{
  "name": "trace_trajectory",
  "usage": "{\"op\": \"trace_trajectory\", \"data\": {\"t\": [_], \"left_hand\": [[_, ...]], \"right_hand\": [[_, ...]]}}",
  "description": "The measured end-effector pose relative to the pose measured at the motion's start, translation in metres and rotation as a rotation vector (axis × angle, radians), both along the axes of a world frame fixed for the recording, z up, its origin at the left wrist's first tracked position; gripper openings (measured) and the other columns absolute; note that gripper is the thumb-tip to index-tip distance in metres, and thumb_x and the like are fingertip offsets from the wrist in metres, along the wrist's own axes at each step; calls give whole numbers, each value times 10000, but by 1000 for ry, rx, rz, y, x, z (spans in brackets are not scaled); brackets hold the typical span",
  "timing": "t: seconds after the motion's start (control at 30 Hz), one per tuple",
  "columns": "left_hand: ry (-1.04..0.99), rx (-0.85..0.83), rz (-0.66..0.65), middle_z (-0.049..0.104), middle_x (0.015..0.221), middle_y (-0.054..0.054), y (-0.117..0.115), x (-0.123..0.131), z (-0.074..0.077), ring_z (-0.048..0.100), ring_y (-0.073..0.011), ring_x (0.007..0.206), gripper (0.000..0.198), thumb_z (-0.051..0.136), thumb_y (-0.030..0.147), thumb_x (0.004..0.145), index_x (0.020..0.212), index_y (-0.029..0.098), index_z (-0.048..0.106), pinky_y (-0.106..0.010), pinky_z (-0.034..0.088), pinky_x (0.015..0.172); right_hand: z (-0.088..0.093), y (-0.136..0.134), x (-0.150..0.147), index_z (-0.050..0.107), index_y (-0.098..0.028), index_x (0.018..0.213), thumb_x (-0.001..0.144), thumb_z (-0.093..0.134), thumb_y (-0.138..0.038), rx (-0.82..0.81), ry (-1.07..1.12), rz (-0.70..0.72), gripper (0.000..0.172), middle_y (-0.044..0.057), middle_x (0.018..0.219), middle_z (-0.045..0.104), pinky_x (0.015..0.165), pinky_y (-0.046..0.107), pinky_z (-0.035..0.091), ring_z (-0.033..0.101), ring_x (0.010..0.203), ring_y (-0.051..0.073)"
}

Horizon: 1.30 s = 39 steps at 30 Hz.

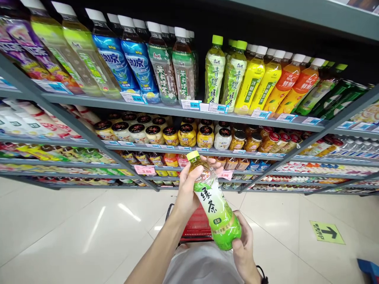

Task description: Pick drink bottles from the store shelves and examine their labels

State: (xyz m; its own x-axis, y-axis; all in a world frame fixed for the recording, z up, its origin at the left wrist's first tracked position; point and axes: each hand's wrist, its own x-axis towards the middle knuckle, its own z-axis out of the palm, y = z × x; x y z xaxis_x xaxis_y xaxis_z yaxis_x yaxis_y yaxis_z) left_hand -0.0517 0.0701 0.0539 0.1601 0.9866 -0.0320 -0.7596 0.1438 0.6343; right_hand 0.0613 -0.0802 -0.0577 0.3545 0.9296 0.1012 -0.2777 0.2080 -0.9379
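Observation:
I hold a green tea bottle with a yellow-green cap and a green-and-white label, tilted in front of me. My left hand is wrapped round its neck and upper part. Around the bottle's base my right hand is closed, gripping it from below. Behind the bottle and my hands, a red shopping basket shows low down near my body.
Grey store shelves stand ahead, packed with drink bottles on top and jars on the row below, with price tags along the edges. The floor is glossy white tile with a green arrow sticker at right. A blue object sits at the bottom right corner.

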Motion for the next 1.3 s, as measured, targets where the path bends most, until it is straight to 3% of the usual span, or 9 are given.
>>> {"op": "trace_trajectory", "data": {"t": [0.07, 0.17, 0.33, 0.43, 0.57, 0.7, 0.93, 1.13, 1.3], "left_hand": [[1, -8, -3, 801, 1040, -88, 1, 0, -1, 762, -337, 1134, 354, 880, 374, 760, 1007, 178, 719, -603, 531, 1149], [13, -13, 6, 797, 1064, -86, 0, 0, -3, 764, -330, 1123, 358, 869, 380, 770, 1023, 182, 712, -592, 547, 1130], [17, -15, 10, 799, 1044, -90, 1, -1, -1, 769, -322, 1073, 438, 873, 424, 726, 1055, 185, 706, -557, 590, 1073], [-22, -15, 8, 800, 999, -92, 3, -2, -1, 775, -323, 1028, 475, 888, 452, 697, 1042, 179, 708, -539, 604, 1048], [-59, -15, -24, 792, 1010, -84, 5, -6, -3, 768, -297, 1040, 387, 843, 441, 769, 1021, 180, 708, -508, 596, 1066], [-73, -36, -59, 787, 1018, -70, 3, -8, -6, 764, -283, 1046, 336, 819, 423, 805, 1011, 184, 704, -507, 586, 1077], [-67, -55, -46, 788, 1023, -79, 0, -7, -9, 770, -292, 1038, 362, 809, 451, 815, 1035, 188, 692, -508, 590, 1051], [-8, -18, -55, 794, 1111, -116, -3, -12, -11, 752, -337, 1132, 447, 783, 484, 841, 1167, 186, 715, -541, 564, 1079], [-30, -1, -132, 776, 1208, -163, -9, -20, 1, 684, -391, 1272, 536, 689, 585, 897, 1198, 148, 767, -570, 519, 1133]], "right_hand": [[10, 3, 4, 706, -219, 1126, 758, 855, -688, 41, -95, 1, 614, 38, 881, 753, 664, 265, 579, 693, 758, 193], [16, 3, 10, 705, -218, 1224, 734, 917, -596, 32, -203, -6, 653, 80, 1012, 794, 746, 284, 591, 739, 865, 226], [6, -3, 15, 688, -235, 1355, 721, 956, -490, 80, -371, -100, 734, 107, 1209, 792, 919, 345, 615, 762, 1072, 290], [0, -4, 13, 652, -244, 1434, 698, 977, -433, 120, -531, -166, 826, 111, 1265, 781, 931, 369, 625, 758, 1111, 316], [0, -1, 13, 623, -277, 1478, 697, 986, -332, 197, -732, -326, 863, 106, 1290, 768, 984, 425, 623, 747, 1127, 324], [6, 4, 19, 527, -281, 1560, 782, 916, -200, 257, -812, -276, 874, 148, 1365, 713, 1017, 524, 619, 703, 1222, 349], [3, 6, 28, 426, -316, 1631, 821, 838, -77, 362, -993, -255, 940, 201, 1513, 607, 942, 593, 631, 647, 1312, 398], [-4, 9, 17, 524, -279, 1558, 820, 843, -100, 274, -772, -270, 824, 166, 1497, 633, 1046, 549, 624, 651, 1341, 357], [-15, 7, 19, 616, -230, 1467, 772, 901, -147, 88, -504, -163, 755, 160, 1446, 686, 1089, 465, 619, 685, 1318, 327]]}}
